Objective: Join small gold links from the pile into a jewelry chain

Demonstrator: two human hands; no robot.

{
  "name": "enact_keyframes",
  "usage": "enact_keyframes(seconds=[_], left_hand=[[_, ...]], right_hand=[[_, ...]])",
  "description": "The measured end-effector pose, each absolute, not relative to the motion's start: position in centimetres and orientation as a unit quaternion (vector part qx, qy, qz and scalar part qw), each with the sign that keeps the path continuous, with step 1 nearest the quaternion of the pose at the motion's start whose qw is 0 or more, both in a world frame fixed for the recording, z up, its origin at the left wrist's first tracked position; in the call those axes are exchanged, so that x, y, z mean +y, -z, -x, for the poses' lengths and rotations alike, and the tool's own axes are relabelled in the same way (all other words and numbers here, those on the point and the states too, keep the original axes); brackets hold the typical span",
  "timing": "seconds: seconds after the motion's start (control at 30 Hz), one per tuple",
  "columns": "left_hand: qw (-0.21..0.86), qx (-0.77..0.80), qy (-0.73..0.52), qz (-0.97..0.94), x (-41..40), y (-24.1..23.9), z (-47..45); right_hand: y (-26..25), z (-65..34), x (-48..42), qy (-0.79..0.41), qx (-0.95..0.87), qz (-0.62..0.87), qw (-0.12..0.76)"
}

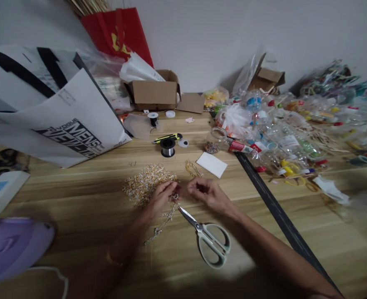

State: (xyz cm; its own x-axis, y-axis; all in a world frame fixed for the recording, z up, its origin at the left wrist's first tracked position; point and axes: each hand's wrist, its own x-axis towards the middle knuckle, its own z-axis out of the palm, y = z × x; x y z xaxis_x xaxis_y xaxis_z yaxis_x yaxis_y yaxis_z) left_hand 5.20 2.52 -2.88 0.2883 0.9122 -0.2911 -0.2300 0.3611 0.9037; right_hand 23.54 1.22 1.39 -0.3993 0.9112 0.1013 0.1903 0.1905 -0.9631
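Observation:
My left hand [161, 197] is pinched shut on the top of a silvery bead chain [164, 221] that trails down over the wooden table toward me. My right hand [206, 192] is curled closed just to the right of it, fingertips pinched near the chain's top end; what it holds is too small to make out. A heap of small gold-coloured beads or rings [146, 181] lies right behind my left hand. Pale green-handled scissors [209, 238] lie shut on the table just in front of my right hand.
Behind the hands lie a white card [211, 164], a wire spool [167, 147], a yellow utility knife [167, 137] and a small jar [214, 141]. A white paper bag [62, 116] lies at left, cardboard boxes [155, 93] at back, plastic bottles and clutter [289, 137] at right.

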Motion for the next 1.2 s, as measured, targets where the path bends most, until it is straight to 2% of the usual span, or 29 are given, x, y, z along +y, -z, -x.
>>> enact_keyframes(seconds=[0.17, 0.33, 0.5, 0.87, 1.03, 1.2], left_hand=[[0.711, 0.419, -0.424, -0.374, 2.8, 3.1, -4.9], [0.714, 0.431, -0.425, -0.352, 2.7, 2.6, -5.1], [0.698, 0.436, -0.439, -0.359, 2.5, 2.7, -5.3], [0.694, 0.443, -0.422, -0.38, 1.8, 3.0, -6.3], [0.676, 0.45, -0.406, -0.419, 1.8, 3.0, -6.2], [0.692, 0.452, -0.389, -0.406, 1.7, 2.7, -6.3]], right_hand=[[1.1, -24.5, 2.6, -0.415, -0.682, 0.456, 0.394], [2.0, -23.7, 2.2, -0.346, -0.731, 0.468, 0.356], [2.4, -22.7, 1.3, -0.248, -0.795, 0.406, 0.377], [3.5, -22.6, 0.9, -0.073, -0.887, 0.351, 0.29], [3.6, -22.7, 1.1, -0.047, -0.9, 0.331, 0.28], [3.8, -23.1, 1.2, -0.103, -0.89, 0.328, 0.299]])
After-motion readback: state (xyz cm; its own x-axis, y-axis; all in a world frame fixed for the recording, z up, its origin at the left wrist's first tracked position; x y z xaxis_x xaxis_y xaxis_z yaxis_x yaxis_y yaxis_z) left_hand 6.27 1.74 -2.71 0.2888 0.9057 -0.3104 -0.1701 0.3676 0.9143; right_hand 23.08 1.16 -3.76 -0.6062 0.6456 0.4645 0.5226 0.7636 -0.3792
